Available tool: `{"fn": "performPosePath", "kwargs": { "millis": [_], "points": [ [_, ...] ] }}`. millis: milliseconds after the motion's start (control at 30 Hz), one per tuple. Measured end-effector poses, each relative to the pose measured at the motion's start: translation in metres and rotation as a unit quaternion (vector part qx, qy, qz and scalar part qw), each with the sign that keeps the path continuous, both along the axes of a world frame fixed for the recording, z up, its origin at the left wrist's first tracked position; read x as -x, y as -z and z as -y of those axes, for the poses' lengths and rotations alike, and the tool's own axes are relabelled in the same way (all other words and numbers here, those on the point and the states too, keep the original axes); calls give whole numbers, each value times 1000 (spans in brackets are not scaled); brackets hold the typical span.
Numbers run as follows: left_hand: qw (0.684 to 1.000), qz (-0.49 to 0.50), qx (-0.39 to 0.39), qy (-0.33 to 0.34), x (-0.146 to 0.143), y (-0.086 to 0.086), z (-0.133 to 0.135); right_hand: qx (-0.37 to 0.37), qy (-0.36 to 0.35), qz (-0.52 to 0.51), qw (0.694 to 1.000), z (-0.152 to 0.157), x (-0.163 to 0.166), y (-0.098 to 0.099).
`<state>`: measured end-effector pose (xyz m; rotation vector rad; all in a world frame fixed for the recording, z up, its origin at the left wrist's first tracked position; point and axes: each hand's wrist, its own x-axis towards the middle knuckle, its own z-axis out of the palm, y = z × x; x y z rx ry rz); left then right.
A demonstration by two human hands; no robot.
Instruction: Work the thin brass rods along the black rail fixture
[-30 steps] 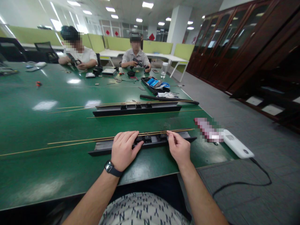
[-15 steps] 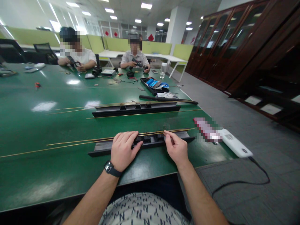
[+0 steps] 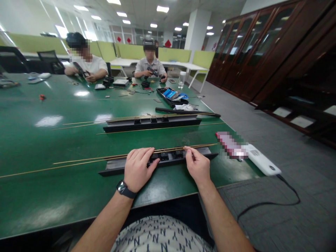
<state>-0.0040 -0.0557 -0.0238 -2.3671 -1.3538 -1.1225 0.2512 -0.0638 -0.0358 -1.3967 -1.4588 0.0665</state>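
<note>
A long black plastic rail (image 3: 115,166) lies on the green table (image 3: 47,147) in front of me, with thin brass rods (image 3: 86,159) running along its far edge. My left hand (image 3: 137,168) lies palm down on the rail's middle, fingers together and resting flat on it. My right hand (image 3: 197,164) sits over the rail's right part, thumb and forefinger pinched on a brass rod. A watch is on my left wrist.
A second black rail (image 3: 152,123) with more brass rods lies farther back. A white power strip (image 3: 262,161) with a black cord sits at the table's right corner. A black tray (image 3: 172,96) of parts stands beyond. Two people sit working at the far end.
My right hand slid slightly left along the rail while pinching the rod. My left hand stayed in place.
</note>
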Motion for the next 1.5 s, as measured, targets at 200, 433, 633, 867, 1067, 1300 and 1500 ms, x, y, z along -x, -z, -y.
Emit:
{"fn": "performPosePath", "kwargs": {
  "millis": [200, 433, 633, 867, 1067, 1300, 1500],
  "points": [
    [1000, -2, -2, 0, 0, -1, 1, 1, 24, -27, 999, -2, -5, 2],
    [1000, 0, 2, -1, 0, 0, 0, 2, -19, -23, 1000, 0, -5, 3],
    [1000, 1, 3, 2, 1, 1, 0, 3, 6, -11, 1000, 0, -3, 1],
    [1000, -3, 3, -1, 0, -1, 1, 14, 65, -35, 997, -2, -6, 2],
    [1000, 1, 3, 1, 0, -2, 1, 0, 42, -50, 998, -2, -8, 2],
    [1000, -1, 1, -1, 0, -1, 1, -6, -6, -11, 1000, 0, -4, 1],
    [1000, -1, -3, -1, 0, -1, 1, 4, 37, -12, 999, -1, -5, 2]
  ]
}}
